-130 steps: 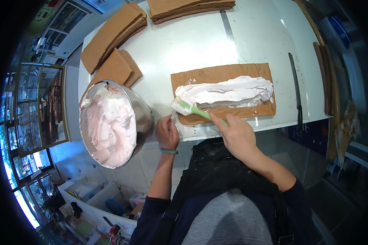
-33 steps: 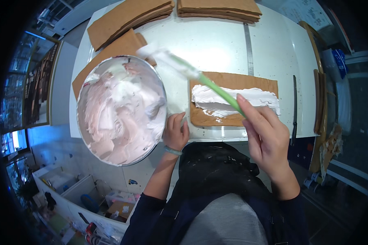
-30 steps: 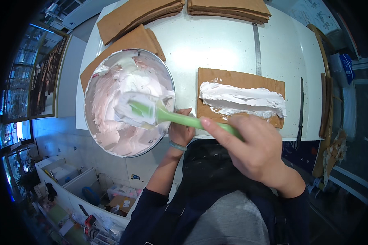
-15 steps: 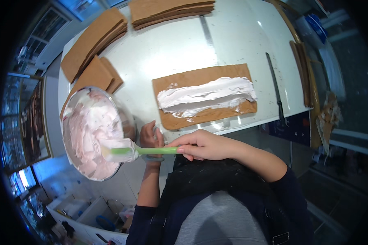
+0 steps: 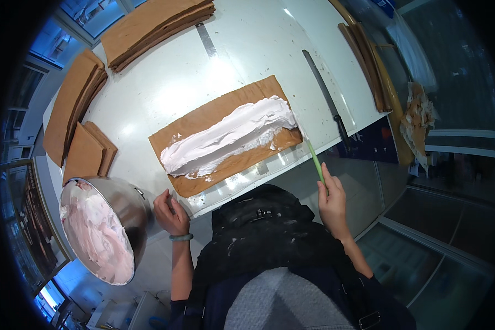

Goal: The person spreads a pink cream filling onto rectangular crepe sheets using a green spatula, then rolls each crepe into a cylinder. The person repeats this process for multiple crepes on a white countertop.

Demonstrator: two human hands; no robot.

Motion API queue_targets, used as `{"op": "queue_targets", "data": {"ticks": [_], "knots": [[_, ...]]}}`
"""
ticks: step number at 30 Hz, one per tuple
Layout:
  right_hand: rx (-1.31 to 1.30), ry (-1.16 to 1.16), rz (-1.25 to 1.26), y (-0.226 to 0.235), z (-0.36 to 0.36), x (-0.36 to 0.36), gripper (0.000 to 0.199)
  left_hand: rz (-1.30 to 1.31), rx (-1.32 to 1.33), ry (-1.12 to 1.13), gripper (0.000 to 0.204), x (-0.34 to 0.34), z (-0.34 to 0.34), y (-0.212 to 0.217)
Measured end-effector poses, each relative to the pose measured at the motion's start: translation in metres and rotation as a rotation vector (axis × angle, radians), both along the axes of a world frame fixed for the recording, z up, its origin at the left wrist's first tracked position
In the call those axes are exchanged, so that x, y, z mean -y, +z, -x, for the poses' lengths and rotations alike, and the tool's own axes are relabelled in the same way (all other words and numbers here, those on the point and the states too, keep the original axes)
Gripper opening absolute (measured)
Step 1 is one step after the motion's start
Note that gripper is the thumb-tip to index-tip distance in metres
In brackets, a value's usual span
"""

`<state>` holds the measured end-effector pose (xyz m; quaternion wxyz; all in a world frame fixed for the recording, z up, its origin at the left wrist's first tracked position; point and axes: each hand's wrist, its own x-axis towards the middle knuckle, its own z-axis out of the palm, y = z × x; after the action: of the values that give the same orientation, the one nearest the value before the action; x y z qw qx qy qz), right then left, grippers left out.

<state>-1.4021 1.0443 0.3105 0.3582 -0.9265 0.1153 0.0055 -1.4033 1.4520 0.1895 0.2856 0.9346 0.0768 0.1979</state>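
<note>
My right hand [image 5: 332,202] is closed around the green handle of a spatula [image 5: 315,159]. The blade is seen edge-on, at the right end of a brown sponge cake sheet [image 5: 203,121]. A thick band of pale pink cream [image 5: 225,136] runs lengthwise along the sheet, with thinner smears toward the near edge. My left hand [image 5: 171,213], a bangle at its wrist, hovers by the table's near edge, left of the sheet's near corner. Its fingers are loosely bent and apart, with nothing seen in them. Beside it, a metal bowl [image 5: 136,212] of pink cream leans toward the left.
Stacked brown cake sheets [image 5: 159,27] lie along the white table's [image 5: 247,49] far left, with more stacks [image 5: 74,110] nearer the bowl. A long knife [image 5: 323,85] rests right of the sheet. A metal strip [image 5: 206,39] lies farther back. Dark brown slabs [image 5: 363,66] line the right edge.
My right hand has carried the spatula from the cream bowl across to the sheet's right end. My left hand stays near the bowl. The whole view has turned and shifted.
</note>
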Motion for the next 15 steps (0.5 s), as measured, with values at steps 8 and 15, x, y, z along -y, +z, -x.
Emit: {"op": "queue_targets", "data": {"ticks": [8, 15], "knots": [[-0.120, 0.087, -0.345, 0.028, 0.006, -0.025, 0.049, 0.085, -0.004, 0.006, 0.027, 0.002, 0.000, 0.000], [-0.011, -0.016, 0.098, 0.016, -0.054, -0.001, 0.046, 0.025, 0.030, -0.015, 0.028, -0.002, 0.000, -0.002]]}}
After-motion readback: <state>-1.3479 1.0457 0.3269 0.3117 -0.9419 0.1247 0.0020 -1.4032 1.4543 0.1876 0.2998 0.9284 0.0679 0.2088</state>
